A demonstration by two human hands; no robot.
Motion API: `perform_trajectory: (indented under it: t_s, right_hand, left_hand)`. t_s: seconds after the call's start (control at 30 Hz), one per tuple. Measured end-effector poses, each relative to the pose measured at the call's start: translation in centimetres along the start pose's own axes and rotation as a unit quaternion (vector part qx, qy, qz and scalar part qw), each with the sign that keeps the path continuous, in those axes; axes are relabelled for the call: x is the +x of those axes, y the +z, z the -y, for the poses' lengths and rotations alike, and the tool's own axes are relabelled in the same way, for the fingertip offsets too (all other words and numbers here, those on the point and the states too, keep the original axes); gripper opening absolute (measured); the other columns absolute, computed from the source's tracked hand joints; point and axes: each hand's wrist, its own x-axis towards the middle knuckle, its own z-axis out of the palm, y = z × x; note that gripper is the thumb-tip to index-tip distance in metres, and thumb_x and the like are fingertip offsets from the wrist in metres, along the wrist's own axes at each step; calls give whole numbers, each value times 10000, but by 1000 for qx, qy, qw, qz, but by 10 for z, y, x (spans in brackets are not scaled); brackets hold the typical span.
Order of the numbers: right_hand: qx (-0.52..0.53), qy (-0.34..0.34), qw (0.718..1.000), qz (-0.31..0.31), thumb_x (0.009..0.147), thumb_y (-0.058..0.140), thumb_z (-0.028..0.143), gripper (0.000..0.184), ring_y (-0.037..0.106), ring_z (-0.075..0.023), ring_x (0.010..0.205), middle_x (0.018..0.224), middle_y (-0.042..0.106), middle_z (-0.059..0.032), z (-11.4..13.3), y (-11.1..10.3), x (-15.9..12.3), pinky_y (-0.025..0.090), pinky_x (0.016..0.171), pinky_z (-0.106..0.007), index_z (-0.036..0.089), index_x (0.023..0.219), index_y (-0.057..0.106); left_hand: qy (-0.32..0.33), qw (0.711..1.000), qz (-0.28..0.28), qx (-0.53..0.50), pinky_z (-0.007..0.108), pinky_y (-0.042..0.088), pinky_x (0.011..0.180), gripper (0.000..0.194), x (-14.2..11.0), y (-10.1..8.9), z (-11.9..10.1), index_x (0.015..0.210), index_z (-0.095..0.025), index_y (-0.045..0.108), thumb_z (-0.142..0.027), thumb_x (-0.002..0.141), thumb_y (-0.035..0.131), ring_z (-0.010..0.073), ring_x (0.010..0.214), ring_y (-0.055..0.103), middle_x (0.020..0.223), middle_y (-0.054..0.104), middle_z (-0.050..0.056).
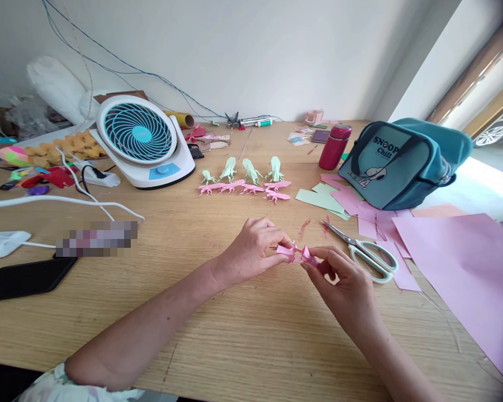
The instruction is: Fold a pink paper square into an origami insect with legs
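Observation:
A small pink folded-paper figure [295, 253] is held between my two hands, just above the wooden table. My left hand [254, 245] pinches its left end between thumb and fingers. At its right end my right hand [343, 279] grips the paper with thumb and forefinger. Part of the figure is hidden behind the fingertips. Beyond my hands, several pink origami insects [251, 189] lie in a row. Behind them stand several pale green origami insects [251, 171]. Scissors [371, 257] with white handles rest to the right of my right hand, blades pointing away to the left.
A white desk fan [140, 137] stands at the back left. At the right are a teal bag [396, 162], a red flask [335, 148], pale green paper [322, 200] and a large pink sheet [465, 279]. A black phone [27, 277] and white cables [67, 200] lie at the left.

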Motion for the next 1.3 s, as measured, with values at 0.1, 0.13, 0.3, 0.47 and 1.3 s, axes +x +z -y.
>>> perform_trajectory:
  t_s: [0.1, 0.13, 0.3, 0.47, 1.3]
  right_hand:
    - [-7, -1, 1000, -7, 904, 638, 200, 98, 508, -94, 594, 871, 636, 5, 1, 0, -1, 436, 549, -233, 245, 985, 671]
    - [-11, -3, 1000, -9, 905, 638, 200, 98, 511, -93, 597, 881, 638, 4, 1, 0, -1, 438, 547, -230, 244, 986, 670]
    - [-26, -13, 1000, -10, 909, 637, 222, 93, 531, -97, 605, 922, 650, -16, -1, 0, -3, 405, 465, -215, 241, 993, 671]
    - [-34, -22, 999, 7, 907, 638, 238, 106, 534, -100, 589, 904, 665, -28, -1, 0, -1, 443, 477, -213, 227, 1003, 681]
    - [2, -21, 1000, 1, 929, 619, 232, 124, 679, -117, 637, 984, 685, -42, 2, -2, -3, 560, 575, -238, 230, 1033, 688]
  left_hand:
    - [-3, 1000, 1, -15, 318, 368, 907, 93, 0, 0, -1, 900, -237, 719, -317, 858, 740, 171, 928, 606, 867, 727, -25]
    - [-10, 999, 3, -30, 317, 374, 914, 105, 0, 0, -1, 897, -239, 720, -327, 847, 751, 169, 918, 606, 868, 727, -27]
    - [-42, 996, 10, -74, 303, 399, 910, 95, 0, -1, -2, 888, -231, 715, -298, 837, 759, 159, 899, 600, 871, 721, -29]
    - [-18, 999, 9, -25, 331, 384, 910, 71, 0, -2, -4, 898, -243, 726, -309, 876, 715, 177, 916, 595, 869, 728, -25]
    - [1, 999, -32, -34, 345, 407, 937, 65, -3, 5, -13, 910, -238, 693, -302, 903, 680, 173, 904, 607, 950, 760, -20]
